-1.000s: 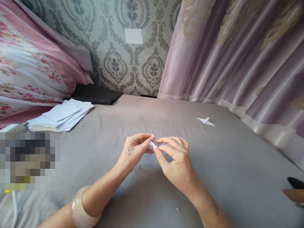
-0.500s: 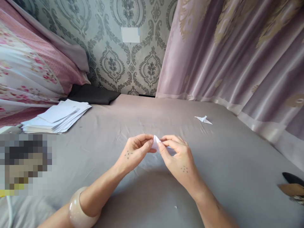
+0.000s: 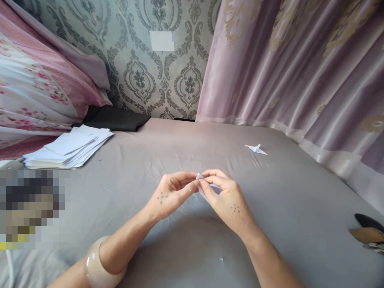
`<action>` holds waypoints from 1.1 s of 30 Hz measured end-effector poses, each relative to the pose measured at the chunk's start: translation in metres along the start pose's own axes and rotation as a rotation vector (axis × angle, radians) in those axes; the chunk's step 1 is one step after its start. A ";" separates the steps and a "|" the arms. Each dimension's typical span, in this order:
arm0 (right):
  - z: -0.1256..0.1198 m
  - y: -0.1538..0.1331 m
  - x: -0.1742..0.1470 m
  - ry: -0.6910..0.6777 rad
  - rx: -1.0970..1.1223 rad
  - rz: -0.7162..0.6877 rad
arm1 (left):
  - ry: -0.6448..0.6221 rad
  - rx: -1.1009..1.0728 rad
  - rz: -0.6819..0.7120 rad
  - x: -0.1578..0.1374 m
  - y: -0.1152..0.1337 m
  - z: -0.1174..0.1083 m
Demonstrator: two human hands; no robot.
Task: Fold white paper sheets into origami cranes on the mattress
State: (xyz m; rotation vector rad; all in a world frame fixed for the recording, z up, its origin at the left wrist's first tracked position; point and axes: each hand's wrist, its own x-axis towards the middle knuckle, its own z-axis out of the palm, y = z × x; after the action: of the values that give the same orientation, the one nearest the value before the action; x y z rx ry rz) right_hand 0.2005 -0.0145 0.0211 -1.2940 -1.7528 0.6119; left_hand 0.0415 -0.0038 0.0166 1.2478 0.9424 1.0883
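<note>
A small folded white paper [image 3: 203,193] is pinched between my two hands above the grey sheet [image 3: 192,148]. My left hand [image 3: 175,193] grips its left edge near the top with thumb and fingertips. On the other side, my right hand [image 3: 226,198] holds the paper between thumb and bent fingers. Its pointed tip shows between the fingertips, which nearly meet; much of the rest is hidden behind my right thumb. A finished-looking paper crane [image 3: 256,149] with spread wings lies on the sheet farther back to the right.
A stack of white paper [image 3: 67,149] lies at the left, with a dark folded cloth [image 3: 115,119] behind it. Pink curtains [image 3: 255,80] hang along the right. A brown and black object [image 3: 367,235] sits at the right edge. The left edge has a blurred-out patch.
My left fingertips have moved slightly right, closer to my right hand. Less of the folded paper shows between the hands now. The view has shifted slightly.
</note>
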 end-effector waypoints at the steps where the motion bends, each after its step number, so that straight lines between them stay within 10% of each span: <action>1: -0.001 0.000 0.000 -0.030 0.005 0.002 | 0.005 0.006 -0.006 0.000 0.000 0.000; 12: -0.011 -0.004 -0.007 -0.137 -0.219 -0.278 | 0.270 -0.075 -0.058 0.009 0.000 -0.011; 17: 0.002 0.004 -0.004 0.034 -0.286 -0.381 | 0.230 -0.030 -0.051 0.006 -0.001 -0.006; 26: 0.014 0.010 -0.003 0.386 -0.401 -0.352 | 0.364 -0.056 0.051 0.004 -0.003 -0.003; 33: 0.027 0.009 -0.009 0.332 -0.220 -0.282 | 0.474 -0.085 0.085 0.003 -0.003 -0.001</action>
State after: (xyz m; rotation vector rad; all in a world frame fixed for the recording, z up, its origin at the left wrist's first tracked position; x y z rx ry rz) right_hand 0.1834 -0.0171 -0.0032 -1.1842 -1.7112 0.0402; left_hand 0.0414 -0.0006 0.0133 0.9824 1.1884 1.5144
